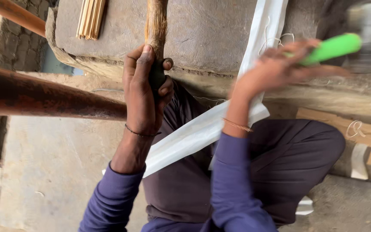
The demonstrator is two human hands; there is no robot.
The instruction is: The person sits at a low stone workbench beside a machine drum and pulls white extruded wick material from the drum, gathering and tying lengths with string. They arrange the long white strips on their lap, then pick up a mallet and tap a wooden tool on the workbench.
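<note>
My left hand point(144, 88) grips the dark wrapped end of a brown fibrous bundle point(156, 25) that stands against a grey stone block point(202, 32). Blurred by motion, my right hand point(278, 68) is raised at the right and closed on a tool with a bright green handle point(333, 48); its metal head point(366, 25) is a grey blur. A long white strip of woven sheet point(202, 129) runs from the block down across my lap, under both forearms.
A small stack of thin pale sticks point(90, 18) lies on the block at the upper left. A rusty brown pipe point(44, 96) crosses from the left, another one point(13, 15) above it. Cardboard and white scraps point(366, 141) lie at the right.
</note>
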